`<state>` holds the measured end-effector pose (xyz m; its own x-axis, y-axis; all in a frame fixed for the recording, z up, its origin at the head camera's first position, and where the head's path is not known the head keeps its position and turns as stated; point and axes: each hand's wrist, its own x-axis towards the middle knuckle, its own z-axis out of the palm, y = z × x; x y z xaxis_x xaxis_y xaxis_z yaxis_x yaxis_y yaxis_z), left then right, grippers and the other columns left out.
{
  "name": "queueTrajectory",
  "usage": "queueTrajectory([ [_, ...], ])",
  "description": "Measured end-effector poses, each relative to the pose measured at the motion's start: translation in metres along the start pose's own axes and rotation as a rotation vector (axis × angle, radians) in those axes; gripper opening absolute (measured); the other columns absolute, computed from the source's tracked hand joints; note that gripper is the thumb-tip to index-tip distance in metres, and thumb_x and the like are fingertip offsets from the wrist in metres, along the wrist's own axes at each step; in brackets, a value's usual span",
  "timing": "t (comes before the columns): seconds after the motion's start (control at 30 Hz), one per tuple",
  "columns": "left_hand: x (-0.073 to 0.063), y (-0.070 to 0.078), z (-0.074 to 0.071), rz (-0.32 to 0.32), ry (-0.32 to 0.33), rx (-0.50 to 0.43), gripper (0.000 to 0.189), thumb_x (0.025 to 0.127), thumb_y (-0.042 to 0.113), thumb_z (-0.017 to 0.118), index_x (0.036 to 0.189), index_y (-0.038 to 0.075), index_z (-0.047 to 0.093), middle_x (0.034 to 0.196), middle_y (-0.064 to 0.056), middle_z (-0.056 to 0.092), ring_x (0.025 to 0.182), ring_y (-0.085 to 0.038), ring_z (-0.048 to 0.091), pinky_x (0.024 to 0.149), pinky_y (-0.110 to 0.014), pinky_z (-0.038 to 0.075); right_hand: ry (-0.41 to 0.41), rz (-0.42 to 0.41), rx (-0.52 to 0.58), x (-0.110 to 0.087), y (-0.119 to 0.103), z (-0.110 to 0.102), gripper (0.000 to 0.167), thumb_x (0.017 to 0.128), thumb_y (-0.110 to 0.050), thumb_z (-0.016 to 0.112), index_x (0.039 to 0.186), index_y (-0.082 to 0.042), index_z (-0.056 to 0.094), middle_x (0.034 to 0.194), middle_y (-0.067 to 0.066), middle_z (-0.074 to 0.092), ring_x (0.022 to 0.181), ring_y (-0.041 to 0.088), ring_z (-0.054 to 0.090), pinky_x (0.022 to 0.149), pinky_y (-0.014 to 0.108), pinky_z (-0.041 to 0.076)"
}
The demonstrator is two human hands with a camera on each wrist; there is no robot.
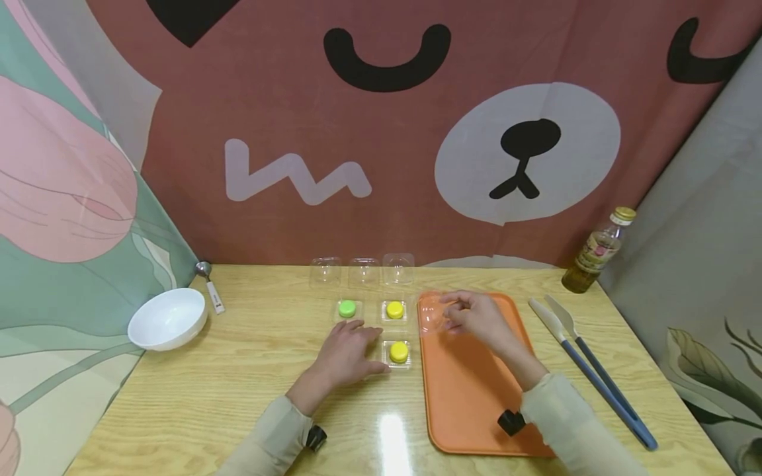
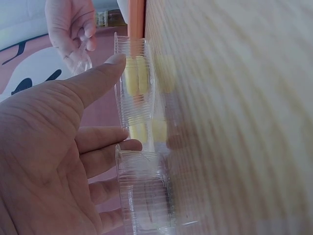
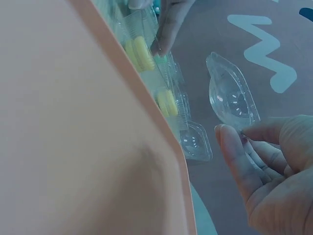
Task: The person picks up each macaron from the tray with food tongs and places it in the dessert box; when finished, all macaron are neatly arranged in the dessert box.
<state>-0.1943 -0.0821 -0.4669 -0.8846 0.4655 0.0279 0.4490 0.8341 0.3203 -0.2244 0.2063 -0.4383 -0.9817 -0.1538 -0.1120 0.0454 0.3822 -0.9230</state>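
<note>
- Behind your work hangs a reddish-brown bear backdrop (image 1: pixel 405 152), with printed cloth at both sides.
- You have a pale wood-grain table (image 1: pixel 250 410) in front of you, light glaring off its near part.
- The orange tray (image 1: pixel 464 410) lies right of centre, its long axis running away from you.
- Two blue-handled utensils (image 1: pixel 602 390) lie side by side to its right, handles toward you.
- Your left hand (image 1: pixel 345 357) is spread wide beside the front box, thumb well apart from the fingers; whether it touches, you cannot tell.
- Your right hand (image 1: pixel 476 324) pinches a clear shell between thumb and fingertips, the gap narrow.
- A white bowl (image 1: pixel 168 319) sits far left, a spoon (image 1: pixel 212 294) near it; the bottle (image 1: pixel 589 258) stands at back right.
- That clear shell (image 3: pixel 230 93) is above the tray's back left corner; in the right wrist view its long axis slants from upper left down to your fingertips.
- Three more empty shells (image 1: pixel 364 272) line the table's back edge.
- The clear boxes (image 1: pixel 407 364) lie flat left of the tray.
- Inside are two yellow macarons (image 1: pixel 399 352), one behind the other, and a green macaron (image 1: pixel 347 308) left of the rear one.
</note>
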Motion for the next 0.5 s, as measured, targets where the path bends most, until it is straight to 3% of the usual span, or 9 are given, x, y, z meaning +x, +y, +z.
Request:
queueTrajectory([
  [0.27,-0.002,0.001,0.001,-0.001,0.005,-0.012,0.074,0.08,0.054,0.081,0.138,0.012,0.063,0.137,-0.005,0.067,0.14,-0.035,0.049,0.122,-0.057,0.03,0.042,-0.066,-0.094,-0.002,-0.004,0.009,0.02,0.096,-0.008,0.067,0.115,0.0,0.068,0.098,0.018,0.072,0.074,0.018,0.073,0.073,0.045,0.064],
  [0.5,-0.002,0.001,0.001,0.017,0.035,-0.014,0.073,0.079,0.052,0.082,0.135,0.009,0.064,0.134,-0.006,0.069,0.138,-0.036,0.051,0.12,-0.058,0.033,0.04,-0.135,-0.147,-0.002,-0.008,0.014,0.015,0.094,-0.006,0.069,0.108,-0.002,0.068,0.094,0.014,0.072,0.075,0.018,0.073,0.069,0.045,0.064],
])
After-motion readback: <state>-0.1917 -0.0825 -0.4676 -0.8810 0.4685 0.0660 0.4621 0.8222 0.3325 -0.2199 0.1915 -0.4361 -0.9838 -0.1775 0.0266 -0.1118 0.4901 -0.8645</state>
